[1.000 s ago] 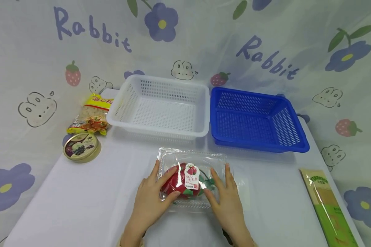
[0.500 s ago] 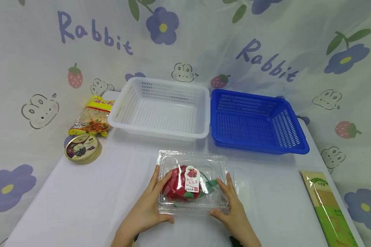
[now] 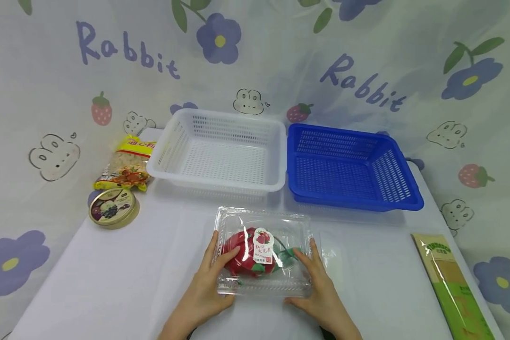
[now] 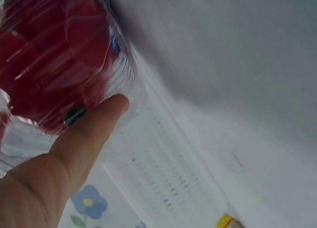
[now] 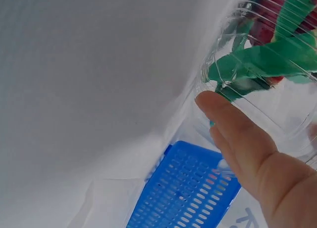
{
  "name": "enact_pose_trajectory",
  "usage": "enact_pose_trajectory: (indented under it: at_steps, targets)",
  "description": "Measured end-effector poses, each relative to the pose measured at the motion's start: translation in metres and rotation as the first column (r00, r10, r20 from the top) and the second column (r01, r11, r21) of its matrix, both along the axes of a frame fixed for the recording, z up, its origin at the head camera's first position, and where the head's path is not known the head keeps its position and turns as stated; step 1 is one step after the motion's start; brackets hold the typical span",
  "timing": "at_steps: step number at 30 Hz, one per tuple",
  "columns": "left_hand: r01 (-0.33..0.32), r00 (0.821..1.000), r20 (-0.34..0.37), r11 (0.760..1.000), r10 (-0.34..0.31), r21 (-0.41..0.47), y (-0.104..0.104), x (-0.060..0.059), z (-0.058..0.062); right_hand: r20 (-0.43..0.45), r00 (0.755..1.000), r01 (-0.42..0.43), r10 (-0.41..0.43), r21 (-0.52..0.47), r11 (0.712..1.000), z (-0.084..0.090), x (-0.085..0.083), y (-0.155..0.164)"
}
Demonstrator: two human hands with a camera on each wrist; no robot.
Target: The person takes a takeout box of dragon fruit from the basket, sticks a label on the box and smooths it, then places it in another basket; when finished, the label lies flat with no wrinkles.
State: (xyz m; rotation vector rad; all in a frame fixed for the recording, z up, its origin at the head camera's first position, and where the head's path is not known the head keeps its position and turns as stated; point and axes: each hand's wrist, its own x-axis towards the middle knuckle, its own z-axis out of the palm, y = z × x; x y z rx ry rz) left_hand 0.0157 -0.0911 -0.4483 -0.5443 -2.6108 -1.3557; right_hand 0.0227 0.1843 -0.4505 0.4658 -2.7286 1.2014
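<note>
A clear plastic clamshell box (image 3: 261,215) lies before me with a red dragon fruit (image 3: 240,252) and its green leafy parts inside. On its lid sits a white label (image 3: 263,245) with a fruit picture and Chinese writing. My left hand (image 3: 204,290) holds the box's left side, thumb at the near edge and index finger on the lid. At the opposite side my right hand (image 3: 320,290) grips it similarly. The left wrist view has a finger (image 4: 84,139) along the box; in the right wrist view, fingers (image 5: 237,131) touch its side. The undersides are hidden.
Behind the box stand a white basket (image 3: 216,182) and a blue basket (image 3: 348,200), side by side. A yellow-topped food bag (image 3: 125,165) and a round gold tin (image 3: 112,208) are at the left. A green-and-tan packet (image 3: 452,283) lies along the right edge.
Both thumbs have moved from the lid to the near edge of the box, and the hands have shifted to its sides. The box looks slightly nearer and more tilted toward me.
</note>
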Motion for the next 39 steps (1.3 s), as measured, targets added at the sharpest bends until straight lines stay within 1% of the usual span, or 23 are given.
enact_pose_trajectory:
  at_steps: [2, 5, 7, 9, 11, 14, 17, 20, 22, 24, 26, 27, 30, 33, 35, 37, 39]
  targets:
    - [0.003, 0.999, -0.034, 1.000, -0.003, -0.006, 0.001, 0.000, 0.000, -0.038, 0.999, 0.012, -0.012, 0.016, 1.000, -0.001, 0.000, 0.000]
    - [-0.002, 0.995, -0.103, 1.000, -0.001, -0.025, 0.002, 0.000, 0.003, -0.103, 0.994, 0.037, -0.035, 0.026, 0.999, 0.000, 0.002, 0.001]
    - [-0.004, 0.989, -0.150, 1.000, -0.001, -0.029, 0.003, 0.000, 0.007, -0.158, 0.985, 0.069, -0.061, 0.043, 0.997, 0.003, 0.003, 0.002]
    - [0.000, 0.983, -0.184, 1.000, -0.005, -0.025, 0.005, -0.001, 0.013, -0.209, 0.975, 0.089, -0.079, 0.039, 0.995, 0.008, 0.003, 0.003]
    - [0.010, 0.978, -0.209, 1.000, -0.011, -0.009, 0.007, -0.002, 0.020, -0.255, 0.964, 0.085, -0.079, 0.014, 0.996, 0.014, 0.003, 0.006]
    - [0.040, 0.969, -0.245, 0.999, -0.033, 0.023, 0.009, -0.007, 0.031, -0.307, 0.951, 0.025, -0.043, -0.062, 0.998, 0.024, -0.001, 0.011]
    - [0.078, 0.952, -0.299, 0.996, -0.062, 0.040, 0.014, -0.015, 0.043, -0.343, 0.939, -0.054, 0.003, -0.138, 0.989, 0.032, -0.007, 0.018]
    - [0.080, 0.931, -0.359, 0.997, -0.065, 0.025, 0.021, -0.026, 0.054, -0.361, 0.932, -0.094, 0.020, -0.186, 0.978, 0.039, -0.012, 0.025]
    - [0.065, 0.912, -0.408, 0.997, -0.049, 0.027, 0.028, -0.034, 0.060, -0.362, 0.932, -0.094, 0.014, -0.205, 0.974, 0.045, -0.016, 0.029]
    - [0.056, 0.896, -0.442, 0.998, -0.033, 0.040, 0.034, -0.042, 0.065, -0.362, 0.932, -0.068, -0.013, -0.210, 0.975, 0.051, -0.019, 0.031]
    - [0.062, 0.885, -0.464, 0.996, -0.026, 0.062, 0.042, -0.052, 0.069, -0.367, 0.929, -0.034, -0.047, -0.210, 0.977, 0.057, -0.022, 0.035]
    - [0.071, 0.885, -0.465, 0.995, -0.029, 0.074, 0.046, -0.056, 0.071, -0.366, 0.928, -0.014, -0.066, -0.211, 0.977, 0.061, -0.024, 0.038]
    - [0.103, 0.891, -0.451, 0.989, -0.044, 0.106, 0.057, -0.068, 0.078, -0.369, 0.923, 0.022, -0.107, -0.229, 0.973, 0.070, -0.029, 0.046]
    - [0.126, 0.902, -0.428, 0.980, -0.048, 0.155, 0.067, -0.076, 0.085, -0.369, 0.920, 0.039, -0.134, -0.253, 0.967, 0.080, -0.034, 0.054]
    - [0.138, 0.909, -0.413, 0.972, -0.048, 0.192, 0.073, -0.082, 0.090, -0.369, 0.918, 0.037, -0.145, -0.286, 0.957, 0.085, -0.039, 0.058]
    - [0.153, 0.915, -0.401, 0.961, -0.048, 0.232, 0.079, -0.087, 0.095, -0.384, 0.911, 0.018, -0.150, -0.326, 0.945, 0.089, -0.045, 0.060]
    - [0.164, 0.917, -0.397, 0.950, -0.047, 0.267, 0.084, -0.092, 0.099, -0.390, 0.908, -0.007, -0.151, -0.376, 0.926, 0.093, -0.051, 0.063]
